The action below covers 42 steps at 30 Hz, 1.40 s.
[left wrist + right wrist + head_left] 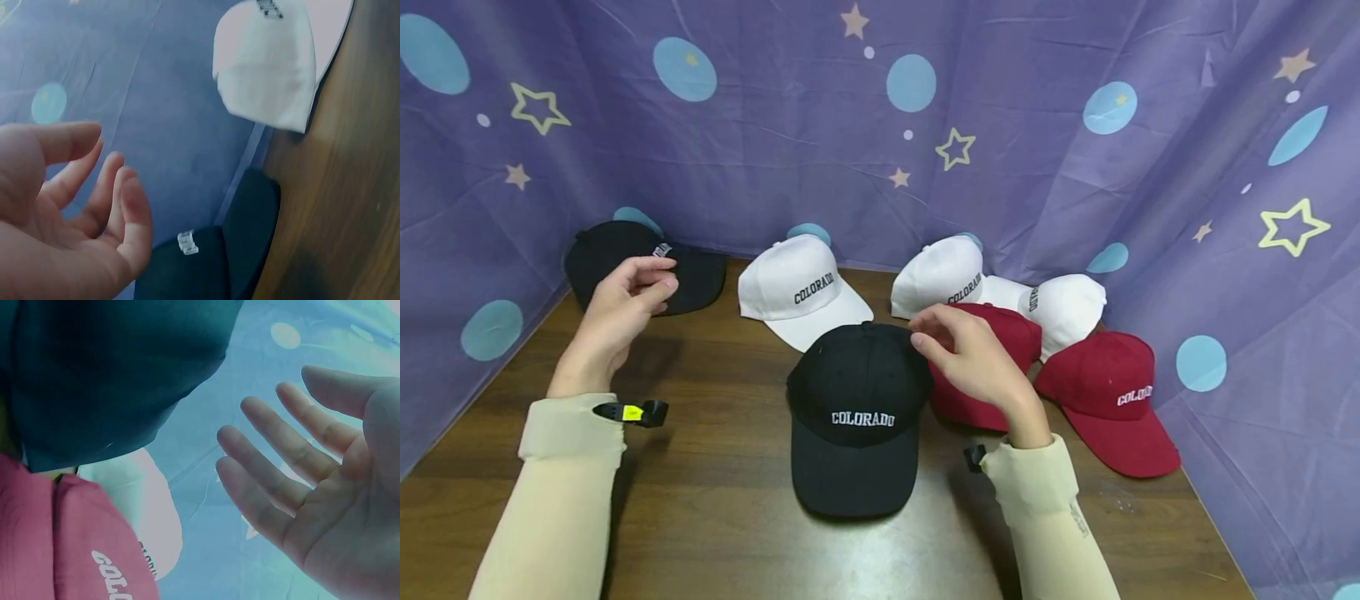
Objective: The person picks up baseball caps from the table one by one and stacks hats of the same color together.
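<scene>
In the head view, a black cap (pixel 857 392) lettered COLORADO lies at the table's middle, brim toward me. My right hand (pixel 973 358) hovers by its right side, over a red cap (pixel 981 412); the right wrist view shows that hand's fingers (pixel 269 487) spread, holding nothing. At the far left my left hand (pixel 613 312) is raised in front of a second black cap (pixel 696 279), partly covering it. Loosely bent fingers (pixel 134 206) with nothing between them show in the left wrist view.
Behind stand a white cap (pixel 797 287) at centre, another white cap (pixel 940 271) and a third white cap (pixel 1067 308) to its right. A second red cap (pixel 1105 392) lies at the right. A purple curtain (pixel 820 133) borders the wooden table (pixel 715 500).
</scene>
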Each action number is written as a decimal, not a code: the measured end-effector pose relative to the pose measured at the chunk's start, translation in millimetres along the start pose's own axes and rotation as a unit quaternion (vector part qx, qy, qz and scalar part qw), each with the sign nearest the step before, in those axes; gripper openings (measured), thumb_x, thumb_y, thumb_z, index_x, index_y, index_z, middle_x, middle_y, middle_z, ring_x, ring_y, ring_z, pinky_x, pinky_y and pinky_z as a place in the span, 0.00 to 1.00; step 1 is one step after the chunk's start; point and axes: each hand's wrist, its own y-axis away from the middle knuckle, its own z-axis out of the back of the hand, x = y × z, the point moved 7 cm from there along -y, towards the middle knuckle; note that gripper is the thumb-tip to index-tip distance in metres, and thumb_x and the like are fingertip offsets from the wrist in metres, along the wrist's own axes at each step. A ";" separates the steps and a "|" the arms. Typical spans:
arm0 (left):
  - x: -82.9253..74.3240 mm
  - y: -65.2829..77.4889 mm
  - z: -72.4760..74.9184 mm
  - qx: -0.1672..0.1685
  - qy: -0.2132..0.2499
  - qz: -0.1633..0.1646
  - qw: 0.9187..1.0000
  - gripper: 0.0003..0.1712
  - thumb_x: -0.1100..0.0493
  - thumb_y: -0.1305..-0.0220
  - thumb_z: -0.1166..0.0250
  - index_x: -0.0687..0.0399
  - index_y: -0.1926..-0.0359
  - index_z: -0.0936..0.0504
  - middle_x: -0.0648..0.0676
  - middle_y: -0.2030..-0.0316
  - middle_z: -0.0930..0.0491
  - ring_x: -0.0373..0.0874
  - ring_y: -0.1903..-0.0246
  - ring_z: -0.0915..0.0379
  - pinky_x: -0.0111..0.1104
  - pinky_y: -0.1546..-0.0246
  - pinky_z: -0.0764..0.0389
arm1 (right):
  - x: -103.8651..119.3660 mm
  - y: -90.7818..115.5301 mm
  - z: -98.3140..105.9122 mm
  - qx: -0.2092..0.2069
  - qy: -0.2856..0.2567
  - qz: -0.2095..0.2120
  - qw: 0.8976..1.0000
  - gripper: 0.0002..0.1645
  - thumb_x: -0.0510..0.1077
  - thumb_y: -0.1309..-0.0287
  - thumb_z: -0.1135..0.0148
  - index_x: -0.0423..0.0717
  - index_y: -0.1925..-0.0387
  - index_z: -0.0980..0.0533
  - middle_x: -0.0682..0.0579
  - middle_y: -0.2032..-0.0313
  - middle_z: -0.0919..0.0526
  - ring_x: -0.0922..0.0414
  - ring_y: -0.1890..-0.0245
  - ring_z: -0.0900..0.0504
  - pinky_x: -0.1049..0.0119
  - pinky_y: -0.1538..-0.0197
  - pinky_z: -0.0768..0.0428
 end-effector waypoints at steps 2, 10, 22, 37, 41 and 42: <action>5.6 -0.4 9.2 -0.026 0.010 0.019 0.999 0.20 0.51 0.20 0.40 0.38 0.31 0.27 0.39 0.49 0.27 0.32 0.52 0.28 0.20 0.54 0.23 | 5.7 0.7 -1.1 0.000 -0.004 0.010 1.000 0.14 0.41 0.28 0.33 0.47 0.44 0.18 0.53 0.51 0.13 0.57 0.52 0.13 0.54 0.41 0.16; 30.4 -0.8 34.9 -0.127 0.124 0.100 0.979 0.34 0.55 0.23 0.36 0.47 0.23 0.36 0.38 0.46 0.31 0.30 0.51 0.32 0.20 0.54 0.27 | 27.5 2.2 -10.0 0.006 0.005 0.063 0.998 0.21 0.42 0.29 0.32 0.44 0.38 0.20 0.48 0.43 0.15 0.49 0.44 0.17 0.48 0.37 0.20; 64.4 7.7 49.8 -0.201 0.220 0.218 0.930 0.42 0.53 0.22 0.39 0.34 0.18 0.52 0.40 0.25 0.55 0.34 0.28 0.54 0.28 0.27 0.50 | 43.2 4.6 -21.4 0.025 0.010 0.089 0.996 0.23 0.45 0.28 0.32 0.47 0.35 0.22 0.50 0.39 0.17 0.52 0.37 0.20 0.54 0.31 0.24; 83.6 7.5 50.8 -0.152 0.251 0.218 0.931 0.49 0.51 0.20 0.43 0.35 0.17 0.69 0.45 0.16 0.73 0.35 0.20 0.73 0.36 0.20 0.69 | 51.0 6.3 -26.8 0.044 0.013 0.112 0.993 0.24 0.45 0.29 0.31 0.48 0.35 0.22 0.56 0.39 0.18 0.55 0.38 0.19 0.57 0.31 0.25; 87.2 6.9 49.8 -0.154 0.254 0.222 0.929 0.50 0.51 0.21 0.43 0.36 0.18 0.70 0.47 0.16 0.75 0.34 0.20 0.73 0.34 0.21 0.68 | 51.4 6.2 -27.4 0.044 0.013 0.115 0.992 0.24 0.44 0.29 0.31 0.48 0.35 0.22 0.56 0.39 0.18 0.54 0.38 0.19 0.56 0.31 0.25; 88.2 6.8 49.6 -0.153 0.253 0.225 0.928 0.50 0.51 0.21 0.43 0.35 0.18 0.71 0.47 0.16 0.74 0.35 0.21 0.73 0.34 0.21 0.68 | 51.7 6.1 -27.8 0.044 0.013 0.117 0.992 0.24 0.44 0.29 0.31 0.48 0.35 0.22 0.55 0.39 0.18 0.54 0.38 0.19 0.57 0.31 0.25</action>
